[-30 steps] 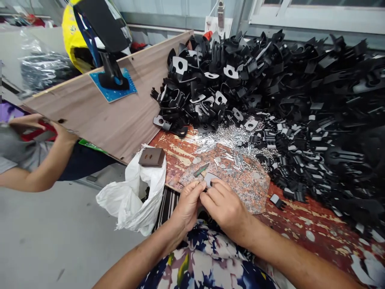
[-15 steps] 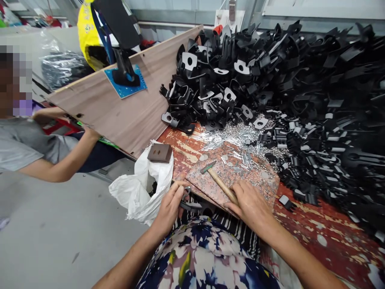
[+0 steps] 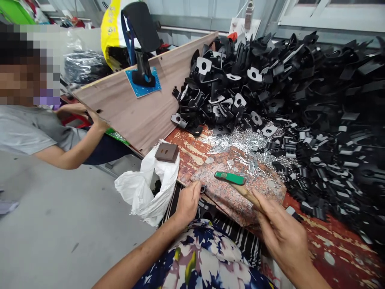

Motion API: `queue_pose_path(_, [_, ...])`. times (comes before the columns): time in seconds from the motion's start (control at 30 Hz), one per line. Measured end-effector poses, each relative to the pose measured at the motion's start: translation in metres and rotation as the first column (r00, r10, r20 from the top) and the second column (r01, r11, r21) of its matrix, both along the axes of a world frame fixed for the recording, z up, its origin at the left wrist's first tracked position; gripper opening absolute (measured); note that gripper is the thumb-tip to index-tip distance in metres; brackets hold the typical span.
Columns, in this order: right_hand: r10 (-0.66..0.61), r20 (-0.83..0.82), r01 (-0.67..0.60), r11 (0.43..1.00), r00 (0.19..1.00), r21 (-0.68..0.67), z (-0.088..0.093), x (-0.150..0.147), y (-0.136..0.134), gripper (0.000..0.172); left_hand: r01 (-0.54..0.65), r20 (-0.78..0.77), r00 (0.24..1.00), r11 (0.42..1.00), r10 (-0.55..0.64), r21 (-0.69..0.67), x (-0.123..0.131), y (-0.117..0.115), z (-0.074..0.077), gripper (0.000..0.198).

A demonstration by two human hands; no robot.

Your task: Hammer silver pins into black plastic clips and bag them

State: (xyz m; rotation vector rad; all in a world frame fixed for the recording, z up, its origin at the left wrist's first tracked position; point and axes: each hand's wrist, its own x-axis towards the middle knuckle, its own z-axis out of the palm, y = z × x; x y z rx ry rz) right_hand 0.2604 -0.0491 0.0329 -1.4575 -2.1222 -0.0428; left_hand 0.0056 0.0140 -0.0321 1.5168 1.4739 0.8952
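My right hand (image 3: 282, 233) is closed around the wooden handle of a hammer (image 3: 231, 178), whose green head is raised over the speckled stone slab (image 3: 216, 200). At the slab's left edge my left hand (image 3: 189, 200) pinches a black plastic part (image 3: 207, 206); the fingers and the slab's edge hide some of it. Loose metal pins (image 3: 248, 165) lie on the slab just beyond the hammer head, running into a larger heap of silvery pins (image 3: 237, 138).
Black plastic parts (image 3: 270, 72) are piled high behind and right. A wooden board (image 3: 129, 104) stands at the left, with a co-worker (image 3: 69, 140) beyond it. A white sack (image 3: 141, 176) hangs at the table edge, a brown block (image 3: 167, 152) on it.
My right hand has lifted the hammer off the slab and moved right, toward me. My left hand has brought the black part up to the slab's edge. The view has shifted slightly left.
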Motion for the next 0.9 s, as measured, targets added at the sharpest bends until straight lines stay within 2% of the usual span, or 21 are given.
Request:
queue_pose_path(0.17, [0.057, 0.065, -0.046, 0.987, 0.996, -0.155, -0.024, -0.008, -0.001, 0.052, -0.010, 0.019, 1.000, 1.000, 0.010, 0.006, 0.001, -0.003, 0.000, 0.040])
queue_pose_path(0.3, [0.041, -0.031, -0.045, 0.986, 0.999, -0.159, -0.018, 0.001, 0.001, 0.053, -0.004, 0.059, 0.998, 1.000, 0.004, -0.002, 0.001, -0.003, 0.001, 0.042])
queue_pose_path(0.37, [0.022, -0.017, -0.025, 0.980, 1.000, -0.197, -0.018, 0.003, 0.005, 0.050, 0.018, 0.092, 0.996, 1.000, -0.017, -0.006, -0.004, -0.005, 0.008, 0.042])
queue_pose_path(0.43, [0.004, 0.051, 0.006, 0.981, 0.999, -0.192, -0.024, 0.001, 0.011, 0.045, 0.007, 0.108, 0.994, 1.000, -0.009, 0.014, -0.015, -0.007, 0.021, 0.039])
queue_pose_path(0.47, [-0.004, 0.094, 0.020, 0.985, 0.996, -0.171, -0.030, -0.001, 0.014, 0.043, -0.022, 0.097, 0.995, 0.999, 0.018, 0.038, -0.024, -0.008, 0.029, 0.037])
queue_pose_path(0.53, [-0.018, 0.173, 0.042, 0.990, 0.985, -0.133, -0.040, -0.005, 0.019, 0.040, -0.175, -0.039, 0.982, 0.969, 0.185, 0.175, -0.050, -0.009, 0.046, 0.033])
queue_pose_path(0.6, [-0.024, 0.210, 0.052, 0.991, 0.977, -0.125, -0.046, -0.007, 0.020, 0.040, -0.260, -0.253, 0.905, 0.916, 0.342, 0.307, -0.083, -0.007, 0.058, 0.035])
queue_pose_path(0.67, [-0.017, 0.206, 0.048, 0.988, 0.978, -0.145, -0.044, -0.008, 0.019, 0.038, -0.229, -0.494, 0.779, 0.909, 0.385, 0.348, -0.117, 0.001, 0.062, 0.042])
queue_pose_path(0.7, [-0.007, 0.195, 0.041, 0.984, 0.981, -0.172, -0.040, -0.007, 0.020, 0.035, -0.187, -0.597, 0.721, 0.928, 0.353, 0.323, -0.131, 0.005, 0.061, 0.043])
queue_pose_path(0.73, [0.010, 0.182, 0.029, 0.978, 0.983, -0.207, -0.034, -0.006, 0.023, 0.030, -0.140, -0.647, 0.697, 0.944, 0.308, 0.298, -0.143, 0.010, 0.058, 0.041])
queue_pose_path(0.8, [0.041, 0.162, 0.005, 0.962, 0.986, -0.272, -0.021, 0.002, 0.038, 0.016, -0.105, -0.654, 0.682, 0.929, 0.327, 0.355, -0.156, 0.018, 0.049, 0.037])
queue_pose_path(0.9, [-0.027, 0.176, 0.076, 0.959, 0.984, -0.273, -0.002, 0.030, 0.090, 0.031, -0.107, -0.554, 0.772, 0.923, 0.311, 0.369, -0.154, 0.022, 0.036, 0.033])
